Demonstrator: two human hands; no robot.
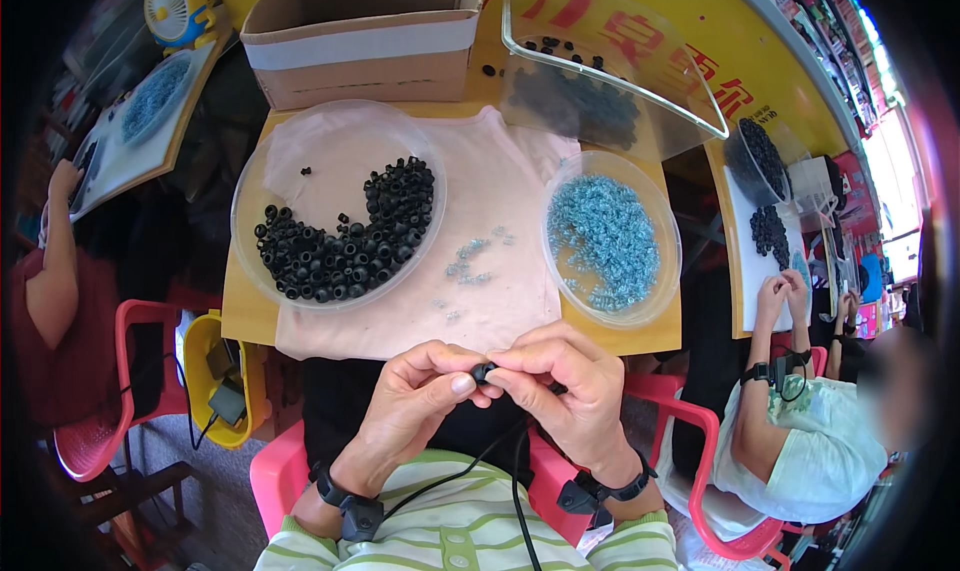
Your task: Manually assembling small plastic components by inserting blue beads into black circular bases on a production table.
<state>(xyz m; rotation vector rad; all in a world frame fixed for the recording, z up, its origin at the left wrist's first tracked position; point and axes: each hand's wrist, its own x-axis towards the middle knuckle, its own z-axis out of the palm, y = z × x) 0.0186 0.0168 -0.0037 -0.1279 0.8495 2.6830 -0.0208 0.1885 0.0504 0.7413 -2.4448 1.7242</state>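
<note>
My left hand [424, 389] and my right hand [566, 379] meet just in front of the table edge. Between the fingertips of both is a small round black part [482, 374], pinched from either side. Something dark [557, 387] also shows among the right hand's fingers, too small to name. Beyond the hands, a shallow clear round tray [262, 156] contains many hollow black parts [340, 261]. To its right, another clear round tray [668, 289] holds a heap of small translucent blue pieces [603, 233]. Several loose blue pieces [466, 261] lie on the pink cloth [490, 176].
At the back stand a cardboard box [360, 56] and a tilted clear bin [640, 101] with black parts. A yellow bucket [245, 381] is on the left below the table. A person [800, 441] works at a table on the right; another person's arm [55, 261] shows at left.
</note>
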